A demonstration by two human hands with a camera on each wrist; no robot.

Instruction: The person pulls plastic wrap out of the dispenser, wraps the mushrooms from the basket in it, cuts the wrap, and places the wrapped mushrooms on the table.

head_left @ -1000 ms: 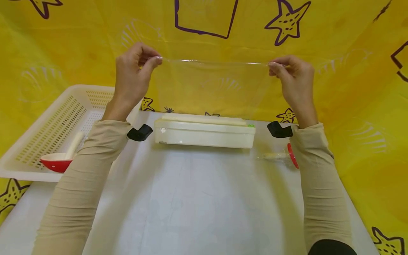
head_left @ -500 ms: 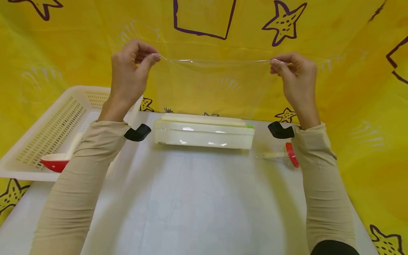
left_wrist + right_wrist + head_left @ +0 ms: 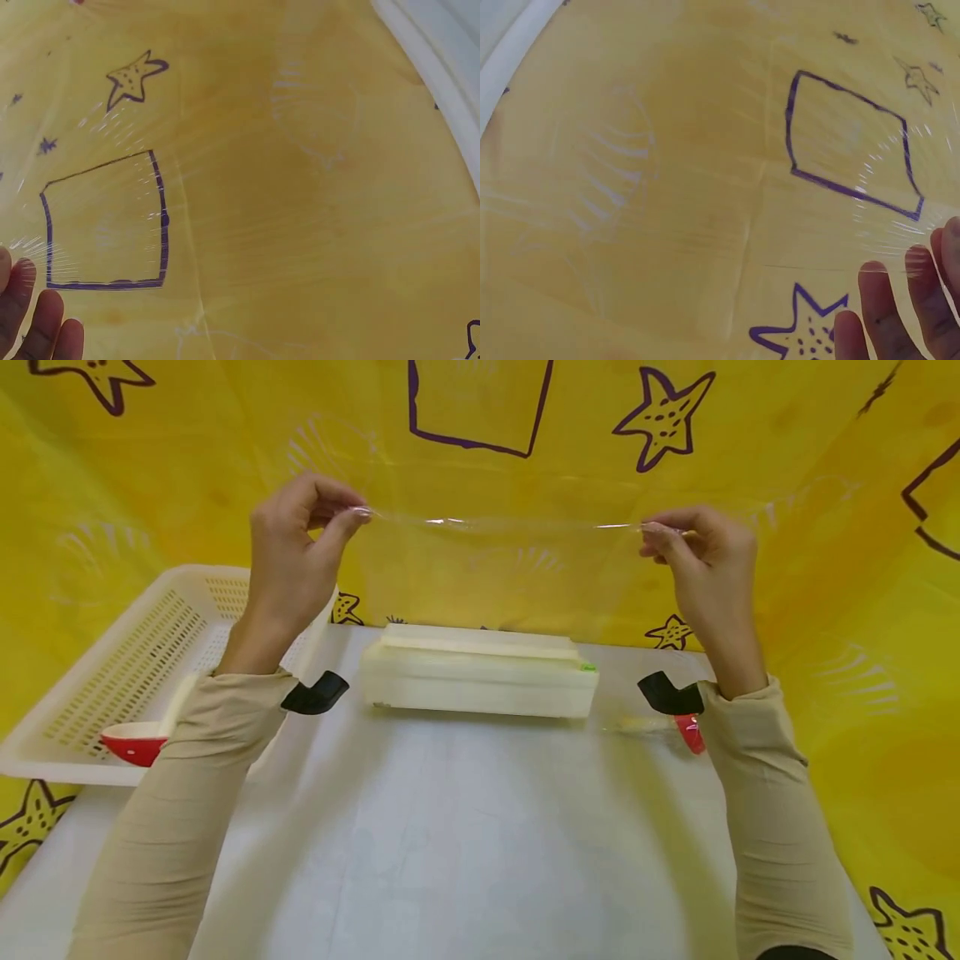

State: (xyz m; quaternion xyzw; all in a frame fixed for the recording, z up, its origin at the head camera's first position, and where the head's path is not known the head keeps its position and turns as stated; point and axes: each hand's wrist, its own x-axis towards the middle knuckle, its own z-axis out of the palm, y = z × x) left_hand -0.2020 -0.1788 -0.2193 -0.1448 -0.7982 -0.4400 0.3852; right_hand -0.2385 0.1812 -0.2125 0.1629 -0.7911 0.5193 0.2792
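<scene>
Head view: both hands raised above the worktop point(image 3: 480, 843), well apart, with clear film point(image 3: 491, 577) stretched between them. Left hand point(image 3: 296, 552) pinches one upper corner between thumb and fingers; right hand point(image 3: 708, 560) pinches the other. Top edge of film sags slightly, catching light in short streaks. Sheet hangs toward a long pale box point(image 3: 480, 685); where its lower edge ends, cannot tell. Box sits on the worktop, green spot at its right end.

Left side: white slotted basket point(image 3: 71, 772), holding a red bowl-ended utensil point(image 3: 135, 750) with pale handle, partly behind the beige left sleeve point(image 3: 165, 810). Right side: red item point(image 3: 688, 732) beside the right sleeve point(image 3: 783, 827), partly covered by it. Backdrop: yellow sheet point(image 3: 847, 610) printed with starfish.

Wrist views: fine creases fan through the film from the fingertips point(image 3: 49, 304) of each hand.
</scene>
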